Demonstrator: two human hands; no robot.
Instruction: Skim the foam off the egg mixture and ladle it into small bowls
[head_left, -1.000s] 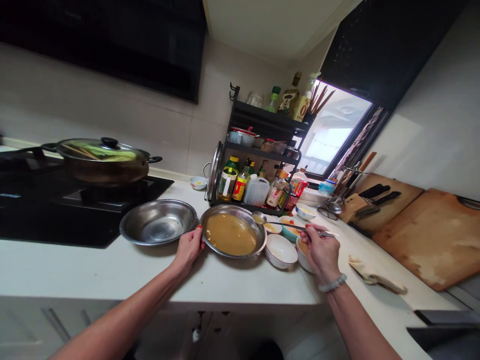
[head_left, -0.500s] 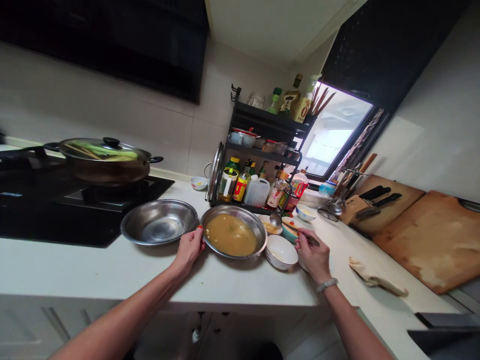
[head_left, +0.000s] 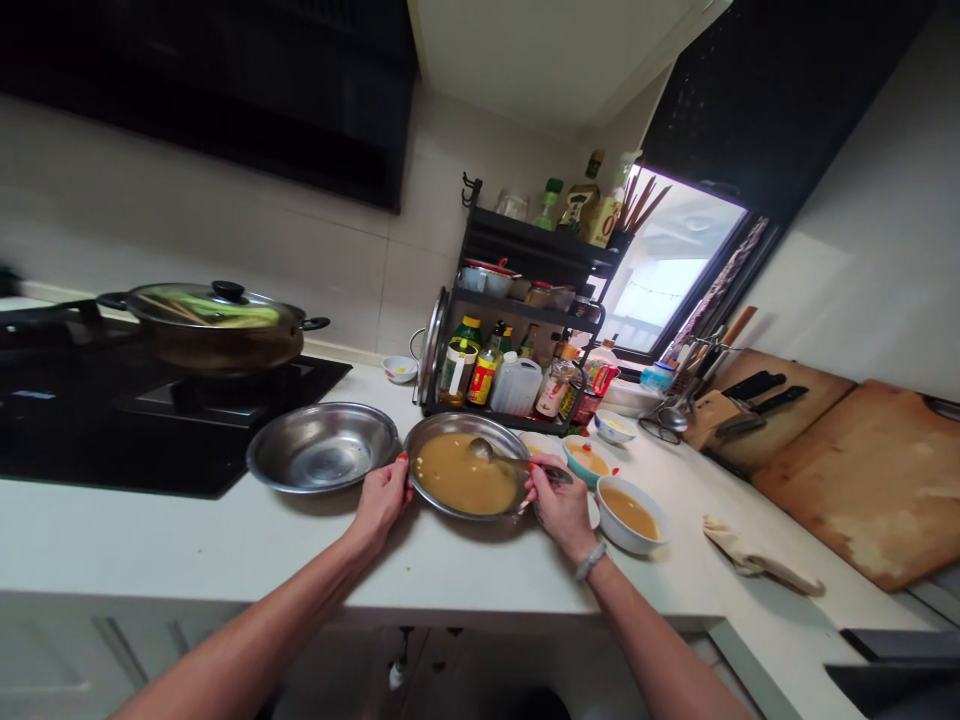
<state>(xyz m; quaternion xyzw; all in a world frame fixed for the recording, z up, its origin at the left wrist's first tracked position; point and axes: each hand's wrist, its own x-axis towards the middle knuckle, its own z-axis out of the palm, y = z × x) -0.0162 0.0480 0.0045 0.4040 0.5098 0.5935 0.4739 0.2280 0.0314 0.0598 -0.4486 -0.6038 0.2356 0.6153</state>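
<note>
My left hand [head_left: 384, 500] grips the left rim of a metal basin [head_left: 450, 424] of cloudy brown soup. In my right hand [head_left: 562, 505] is a metal ladle [head_left: 481, 449], its head dipping at the soup's surface. An empty metal basin [head_left: 292, 480] stands just left of my left hand. Right of my right hand sits a white bowl [head_left: 634, 545] with soup in it. Behind that hand are a teal-rimmed bowl [head_left: 589, 460] of soup and another bowl [head_left: 541, 441], partly hidden. A white bowl under the right hand is almost wholly covered.
A lidded pot [head_left: 225, 335] stands on the black stove [head_left: 97, 440] at left. Bottles fill a black rack [head_left: 540, 300] at the back. To the right are a knife block [head_left: 709, 415], cutting boards [head_left: 862, 480] and a folded cloth [head_left: 757, 560] on the counter.
My right hand has moved left, bringing the ladle from over the small bowls into the soup basin. The soup-filled white bowl at right, hidden before, now shows. My left hand stays on the rim.
</note>
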